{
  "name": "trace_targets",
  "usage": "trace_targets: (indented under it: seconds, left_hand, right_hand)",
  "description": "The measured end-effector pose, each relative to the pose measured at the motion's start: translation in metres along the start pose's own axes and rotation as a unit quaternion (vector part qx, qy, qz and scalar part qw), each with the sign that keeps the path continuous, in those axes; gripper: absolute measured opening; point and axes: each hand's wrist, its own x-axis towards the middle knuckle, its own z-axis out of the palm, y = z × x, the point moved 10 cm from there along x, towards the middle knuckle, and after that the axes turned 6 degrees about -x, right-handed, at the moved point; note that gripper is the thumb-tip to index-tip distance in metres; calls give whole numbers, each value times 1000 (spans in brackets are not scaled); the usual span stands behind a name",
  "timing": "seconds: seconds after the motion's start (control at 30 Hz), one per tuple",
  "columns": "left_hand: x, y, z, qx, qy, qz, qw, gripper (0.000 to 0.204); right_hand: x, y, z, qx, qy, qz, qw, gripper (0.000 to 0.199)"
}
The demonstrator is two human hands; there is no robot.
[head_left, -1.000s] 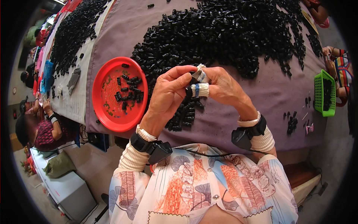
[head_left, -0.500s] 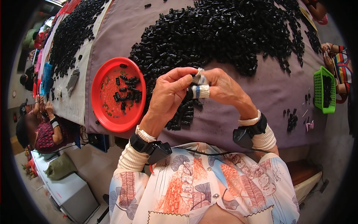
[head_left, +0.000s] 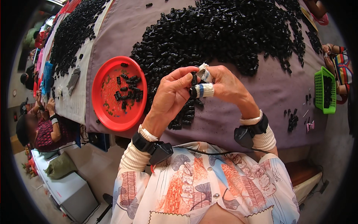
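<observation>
My left hand (head_left: 171, 89) is closed in a pinch on a small black cylindrical piece (head_left: 194, 79), which stands roughly upright between thumb and fingers. Close against it from the right comes my right hand (head_left: 227, 86), its fingers curled in. White cloth sleeves, one with a blue stripe (head_left: 203, 90), cover two of its fingers. Something dark shows at the tip of the striped sleeve; I cannot tell whether that hand grips it. Beneath and beyond both hands spreads a large heap of similar black pieces (head_left: 209, 37).
A red plastic basin (head_left: 99, 112) with several black pieces stands left on the purple-grey cloth (head_left: 238, 119). To the right is a green basket (head_left: 319, 89), near a small group of pieces (head_left: 292, 121). Other people sit at left (head_left: 52, 130) and right (head_left: 341, 67).
My right hand's covered fingertips have drawn slightly up and away from my left fingers, so more of the black piece shows. My left hand keeps its pinch.
</observation>
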Motion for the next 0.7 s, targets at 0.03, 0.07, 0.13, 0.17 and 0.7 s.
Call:
trace_targets:
  seconds: [0.03,0.07,0.13,0.17,0.7]
  left_hand:
    - [-1,0,0,2,4,-1,1000,22]
    - [-1,0,0,2,4,-1,1000,22]
    - [-1,0,0,11,9,4,1000,22]
    - [-1,0,0,11,9,3,1000,22]
    - [-1,4,-2,49,25,20,998,19]
  right_hand:
    - [0,-4,2,-3,-7,-3,1000,36]
    - [1,-6,3,-7,-14,-6,1000,38]
    - [0,-5,3,-22,-20,3,1000,39]
    - [0,-3,4,-37,-26,12,999,41]
    - [-2,2,9,-37,-37,6,999,35]
